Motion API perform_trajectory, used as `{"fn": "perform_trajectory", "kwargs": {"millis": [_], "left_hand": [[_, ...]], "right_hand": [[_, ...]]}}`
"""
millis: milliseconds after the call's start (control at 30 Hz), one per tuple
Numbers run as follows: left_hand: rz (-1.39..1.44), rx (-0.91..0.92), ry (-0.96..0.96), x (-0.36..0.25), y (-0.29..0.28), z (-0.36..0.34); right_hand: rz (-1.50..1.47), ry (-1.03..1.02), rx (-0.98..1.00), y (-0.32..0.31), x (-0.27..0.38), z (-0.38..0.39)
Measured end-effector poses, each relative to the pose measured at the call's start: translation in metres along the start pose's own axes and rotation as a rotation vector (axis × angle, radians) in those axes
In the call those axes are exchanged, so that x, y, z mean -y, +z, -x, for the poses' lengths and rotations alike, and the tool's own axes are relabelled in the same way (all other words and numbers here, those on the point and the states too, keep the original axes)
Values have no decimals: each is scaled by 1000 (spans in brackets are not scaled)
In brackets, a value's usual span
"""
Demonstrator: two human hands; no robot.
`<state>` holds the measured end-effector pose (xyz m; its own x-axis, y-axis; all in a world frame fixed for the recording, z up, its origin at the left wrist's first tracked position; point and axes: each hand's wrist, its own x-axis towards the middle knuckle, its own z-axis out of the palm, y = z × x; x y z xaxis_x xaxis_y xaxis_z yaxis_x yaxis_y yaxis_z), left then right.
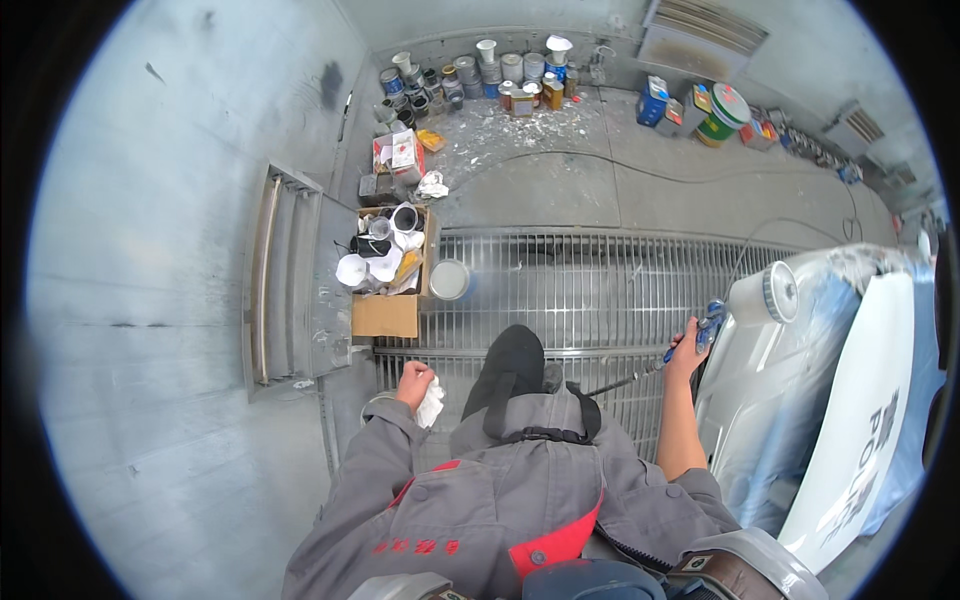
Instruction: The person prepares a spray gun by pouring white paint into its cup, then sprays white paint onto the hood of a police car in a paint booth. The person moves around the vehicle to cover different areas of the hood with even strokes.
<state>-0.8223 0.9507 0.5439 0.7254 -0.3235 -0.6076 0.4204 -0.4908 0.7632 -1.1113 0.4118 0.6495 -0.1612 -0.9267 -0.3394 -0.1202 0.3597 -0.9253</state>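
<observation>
My right hand [687, 352] is wrapped round the handle of a blue spray gun [711, 318], held out to the right. A whitish paint cup [764, 298] is attached to the gun, and a dark hose [612, 386] runs from its handle back toward my waist. The gun is close to a glossy white vehicle body [728, 385]. On the left, my left hand [412, 383] is closed on a crumpled white cloth [431, 404], held low beside my leg. Its fingertips are partly hidden.
A cardboard box [385, 318] of used cups and paper stands ahead on the left, beside a round bucket [450, 280]. Floor grating [600, 290] lies underfoot. Cans [512, 68] line the far wall; a hose [640, 172] crosses the floor. A white panel [850, 410] is at right.
</observation>
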Motion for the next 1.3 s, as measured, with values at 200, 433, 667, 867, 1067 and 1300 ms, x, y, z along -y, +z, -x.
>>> {"fn": "perform_trajectory", "kwargs": {"millis": [200,433,667,867,1067,1300], "left_hand": [[157,-211,-102,-122,56,-147],[53,-268,43,-157,109,-448],[-238,-336,165,-243,129,-666],[-240,-638,38,-179,137,-841],[502,-671,-131,-69,109,-986],[881,-681,55,-2,119,-1068]], "right_hand": [[135,-244,208,157,30,-82],[337,-612,305,374,0,-267],[407,-455,350,614,44,-365],[391,-446,534,810,-34,-409],[384,-440,769,936,-171,-441],[386,-348,989,1029,-229,-471]]}}
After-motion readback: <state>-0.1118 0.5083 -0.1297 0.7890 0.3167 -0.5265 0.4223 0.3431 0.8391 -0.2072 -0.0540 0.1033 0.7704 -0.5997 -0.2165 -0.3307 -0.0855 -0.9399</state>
